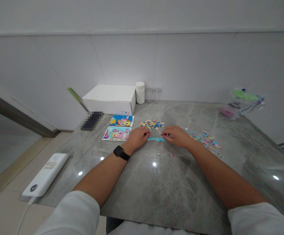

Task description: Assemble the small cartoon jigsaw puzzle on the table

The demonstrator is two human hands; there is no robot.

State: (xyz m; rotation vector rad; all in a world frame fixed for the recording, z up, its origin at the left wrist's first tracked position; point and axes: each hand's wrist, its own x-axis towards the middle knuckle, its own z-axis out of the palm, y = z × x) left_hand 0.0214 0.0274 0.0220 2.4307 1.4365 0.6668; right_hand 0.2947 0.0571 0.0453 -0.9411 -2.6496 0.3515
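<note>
A short strip of joined light-blue jigsaw puzzle pieces [156, 139] lies flat on the grey marbled table [156, 189]. My left hand [138, 138], with a black watch on its wrist, pinches the strip's left end. At the right end, my right hand [177, 136] has thumb and fingers closed on a small puzzle piece, mostly hidden by the fingertips. Nearer to me lie two loose pieces, a pale puzzle piece [158, 154] and a pink puzzle piece [172, 155].
Beyond my hands is a yellow-and-blue puzzle heap [152, 123]; a multicoloured heap [208, 139] spreads right. Two cartoon picture cards [117, 133] lie left, near a dark pixelated object [91, 120]. Behind stand a white box [109, 98], white bottle [140, 93] and clear glasses [157, 95].
</note>
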